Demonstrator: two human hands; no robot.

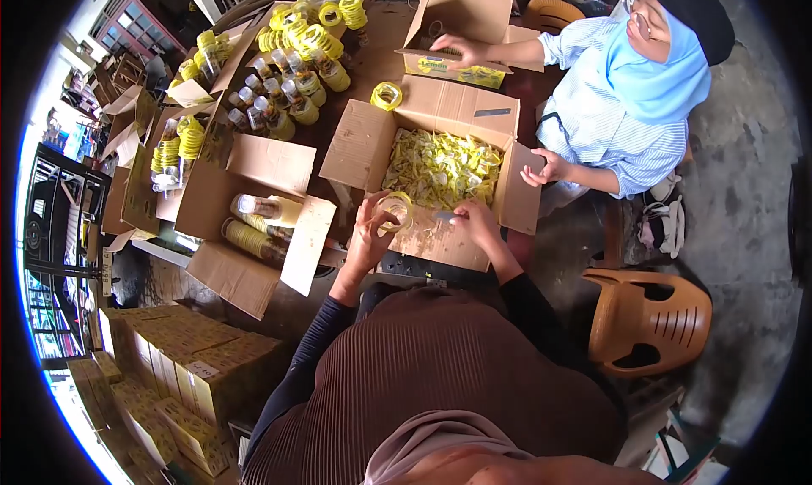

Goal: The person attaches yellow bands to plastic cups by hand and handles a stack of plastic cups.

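Note:
My left hand (370, 234) is closed round a clear ring-shaped piece with a yellow rim (396, 208), above the front flap of an open cardboard box (440, 241). To its right, my right hand (479, 226) pinches a small dark flat blade-like tool (445, 216). Yellow and white scraps (444, 165) fill much of the box behind both hands. A yellow ring roll (386, 96) rests by the box's back left corner.
Jars (279, 96) and yellow rolls (313, 41) stand at the back left. An open box with jars (254, 159) lies left. A co-worker (622, 104) reaches into another box (461, 20). An orange chair (647, 323) stands right, stacked cartons (186, 358) lower left.

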